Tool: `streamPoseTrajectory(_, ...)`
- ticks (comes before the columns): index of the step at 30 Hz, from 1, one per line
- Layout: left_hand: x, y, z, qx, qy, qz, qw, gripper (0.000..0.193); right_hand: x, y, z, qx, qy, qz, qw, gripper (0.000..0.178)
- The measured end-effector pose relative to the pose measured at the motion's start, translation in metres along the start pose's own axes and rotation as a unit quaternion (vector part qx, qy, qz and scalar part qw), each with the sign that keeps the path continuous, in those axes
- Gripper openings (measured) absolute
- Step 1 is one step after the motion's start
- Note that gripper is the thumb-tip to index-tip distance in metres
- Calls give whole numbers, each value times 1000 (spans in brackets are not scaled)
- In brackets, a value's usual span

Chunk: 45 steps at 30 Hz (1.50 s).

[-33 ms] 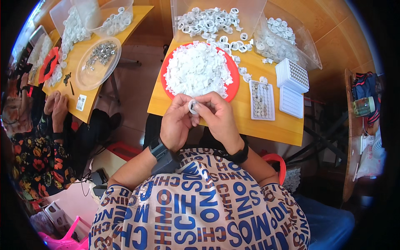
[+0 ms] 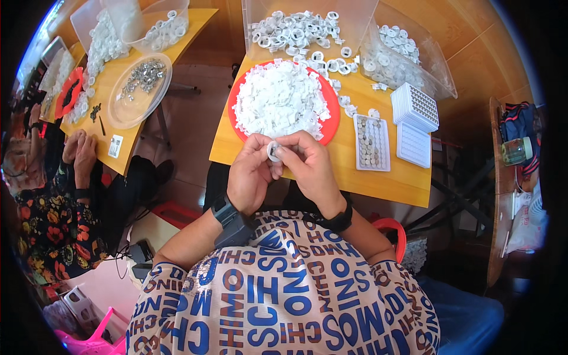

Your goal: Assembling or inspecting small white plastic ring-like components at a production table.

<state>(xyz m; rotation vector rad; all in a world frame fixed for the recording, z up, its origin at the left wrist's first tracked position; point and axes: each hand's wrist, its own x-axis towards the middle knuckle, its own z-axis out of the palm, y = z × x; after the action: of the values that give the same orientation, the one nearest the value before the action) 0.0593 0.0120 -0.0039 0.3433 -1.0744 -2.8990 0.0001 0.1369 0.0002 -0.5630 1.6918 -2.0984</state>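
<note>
Close to the table's front edge, my left hand (image 2: 248, 177) and my right hand (image 2: 315, 171) meet around a small round white plastic part (image 2: 273, 152) with a dark spot in its middle. Fingers and thumbs of both hands pinch it; part of it is hidden behind them. Just beyond my hands is a red round tray (image 2: 333, 115) heaped with small white plastic pieces (image 2: 278, 97). To the right lies a white tray (image 2: 386, 148) holding several silvery button cells (image 2: 369, 145).
Stacked white trays (image 2: 409, 107) stand at the table's right. A clear bin (image 2: 361, 18) of ring-shaped parts is at the back, with loose ones (image 2: 345, 66) before it. Another clear bin (image 2: 441, 80) stands back right. At the left table (image 2: 133, 139), a co-worker's hands (image 2: 83, 151) rest.
</note>
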Motion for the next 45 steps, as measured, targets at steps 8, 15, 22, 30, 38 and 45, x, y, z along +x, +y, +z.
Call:
streamPoseTrajectory(8,0,-1,-2,-12,-6,-1,1000,7,1,8,-6,-29,-9,-15,999,9)
streamPoseTrajectory(15,0,0,-4,-7,-4,-8,1000,7,-1,3,-6,-54,-14,-19,998,11)
streamPoseTrajectory(22,-1,0,-5,2,-6,-19,1000,8,-2,-4,-3,-33,-12,28,999,11)
streamPoseTrajectory(30,-2,-2,-3,8,2,-18,1000,8,-2,3,-5,-25,-23,22,999,7)
streamPoseTrajectory(38,-3,-3,-3,12,-11,-1,1000,8,2,0,-7,87,-55,54,993,9)
streamPoseTrajectory(45,-4,5,1,54,-56,-21,997,11,4,-9,-24,101,-83,140,982,12)
